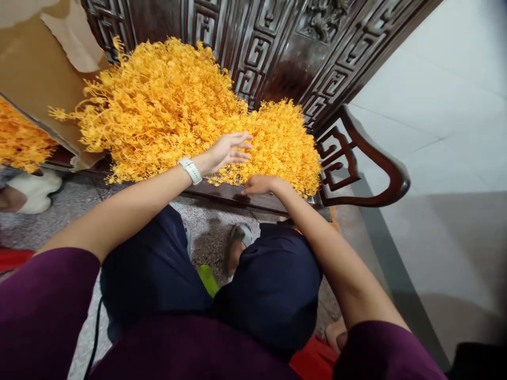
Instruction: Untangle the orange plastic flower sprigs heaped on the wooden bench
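A large heap of yellow-orange artificial flower sprigs [166, 105] lies on a dark carved wooden bench, with a second, lower pile [285, 142] to its right. My left hand [226, 153], with a white watch [190, 170] at the wrist, is over the front of the flowers where the piles meet. Its fingers are stretched out and apart, and no object shows in them. Close to the bench's front edge [222, 191] is my right hand [261, 184], fingers curled together. Whatever it may hold is hidden or too small to make out.
A torn cardboard box [47, 68] stands at the left, with orange sprigs [24, 140] beside it. The carved backrest [253, 53] rises behind the piles; a curved armrest [380, 195] bounds the right. Another person's white shoe [35, 190] is at far left.
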A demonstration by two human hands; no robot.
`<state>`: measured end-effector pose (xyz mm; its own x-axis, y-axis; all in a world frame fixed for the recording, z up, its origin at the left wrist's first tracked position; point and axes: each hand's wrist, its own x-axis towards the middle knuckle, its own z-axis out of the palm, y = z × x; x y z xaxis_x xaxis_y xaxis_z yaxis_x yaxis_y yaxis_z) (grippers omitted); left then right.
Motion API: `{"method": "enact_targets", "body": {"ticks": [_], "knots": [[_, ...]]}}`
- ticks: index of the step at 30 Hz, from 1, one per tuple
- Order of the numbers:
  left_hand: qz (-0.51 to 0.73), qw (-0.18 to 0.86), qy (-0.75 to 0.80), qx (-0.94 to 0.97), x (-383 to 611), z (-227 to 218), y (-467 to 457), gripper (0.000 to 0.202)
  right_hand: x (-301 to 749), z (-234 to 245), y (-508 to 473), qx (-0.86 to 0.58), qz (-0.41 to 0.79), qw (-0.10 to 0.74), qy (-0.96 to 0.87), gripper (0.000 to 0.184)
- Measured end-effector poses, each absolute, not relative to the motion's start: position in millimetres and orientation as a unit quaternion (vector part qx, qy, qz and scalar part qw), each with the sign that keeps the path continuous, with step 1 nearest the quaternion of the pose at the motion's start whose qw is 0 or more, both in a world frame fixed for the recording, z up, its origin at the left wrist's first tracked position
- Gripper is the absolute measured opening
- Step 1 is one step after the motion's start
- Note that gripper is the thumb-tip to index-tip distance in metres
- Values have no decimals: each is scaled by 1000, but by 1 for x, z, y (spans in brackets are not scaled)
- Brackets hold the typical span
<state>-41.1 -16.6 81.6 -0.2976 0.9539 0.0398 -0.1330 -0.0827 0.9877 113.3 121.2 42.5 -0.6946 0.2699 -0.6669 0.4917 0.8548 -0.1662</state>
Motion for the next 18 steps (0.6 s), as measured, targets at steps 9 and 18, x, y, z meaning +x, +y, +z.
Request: {"method": "enact_targets", "body": {"ticks": [9, 18], "knots": [[271, -90, 841, 460, -129, 101, -42, 55, -20, 50, 116, 220, -149, -102, 959, 38], [121, -69, 887, 441, -144, 50, -58, 98, -59, 10, 114, 244, -244, -210, 915, 9]]}}
